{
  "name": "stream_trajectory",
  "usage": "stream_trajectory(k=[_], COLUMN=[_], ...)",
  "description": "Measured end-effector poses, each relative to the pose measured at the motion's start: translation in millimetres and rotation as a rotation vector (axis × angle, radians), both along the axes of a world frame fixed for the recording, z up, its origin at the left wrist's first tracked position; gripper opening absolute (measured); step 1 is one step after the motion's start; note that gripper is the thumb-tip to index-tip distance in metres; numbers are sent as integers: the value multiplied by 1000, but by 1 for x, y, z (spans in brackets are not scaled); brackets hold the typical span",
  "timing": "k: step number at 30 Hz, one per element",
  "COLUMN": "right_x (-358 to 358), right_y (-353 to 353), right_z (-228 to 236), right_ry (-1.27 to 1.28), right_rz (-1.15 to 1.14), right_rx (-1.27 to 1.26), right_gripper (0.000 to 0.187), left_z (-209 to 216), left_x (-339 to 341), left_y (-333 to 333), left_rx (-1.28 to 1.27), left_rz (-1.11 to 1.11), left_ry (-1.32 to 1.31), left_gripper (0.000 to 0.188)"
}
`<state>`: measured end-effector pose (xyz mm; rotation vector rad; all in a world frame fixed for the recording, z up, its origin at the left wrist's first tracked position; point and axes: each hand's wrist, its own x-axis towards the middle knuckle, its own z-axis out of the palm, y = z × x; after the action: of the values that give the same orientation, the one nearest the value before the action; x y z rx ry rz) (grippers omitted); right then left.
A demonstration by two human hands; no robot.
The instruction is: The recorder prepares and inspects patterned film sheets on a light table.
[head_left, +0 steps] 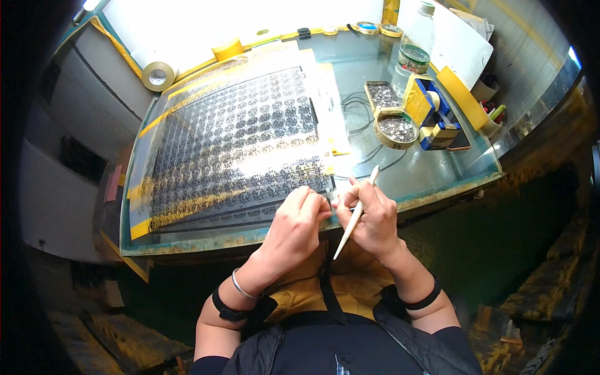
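My right hand (375, 220) is closed round a slim white pen-shaped tool (355, 226), which slants across the fingers with its tapered end toward me. To its left, my left hand (297, 219) is curled with thumb and fingers pinched together at the near right corner of the patterned sheet. Whatever sits in that pinch is too small or hidden to make out. The big transparent sheet (237, 134) carries rows of dark repeated motifs. It lies on the glass table (431, 178), with yellow tape (141, 229) along its left edge.
On the right stand a round tin (396, 129) and a rectangular tin (382, 95) of dark flakes, a blue-yellow tape dispenser (437, 132) and a clear bottle (417, 44). Tape rolls (158, 76) line the far edge. Thin dark wire (357, 111) loops over the glass.
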<state>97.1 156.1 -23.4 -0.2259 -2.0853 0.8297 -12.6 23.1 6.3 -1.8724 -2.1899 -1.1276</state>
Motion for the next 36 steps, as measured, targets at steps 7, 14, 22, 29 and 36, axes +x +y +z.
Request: stream_trajectory(k=[7,14,22,29,36], right_x=[10,87,202,171,165], right_y=[12,90,146,140,123], right_z=[-3,12,-29,-39,-33], right_ry=[114,406,75,26,127], right_rz=[67,-381,-1105,-1094,-950], right_rx=[-25,-81,54,73,99], right_gripper=[19,14,19,17,6], left_z=[-6,-11,-15,-16,-3], left_x=[1,0,-3,-1,-3], left_y=[7,-15,-12,-13,-20], left_rx=[105,164,195,196,131], left_rz=[-22,60,14,48,96], left_ry=[10,-566,-674,-640,-655], left_gripper=[19,7,6,7,6])
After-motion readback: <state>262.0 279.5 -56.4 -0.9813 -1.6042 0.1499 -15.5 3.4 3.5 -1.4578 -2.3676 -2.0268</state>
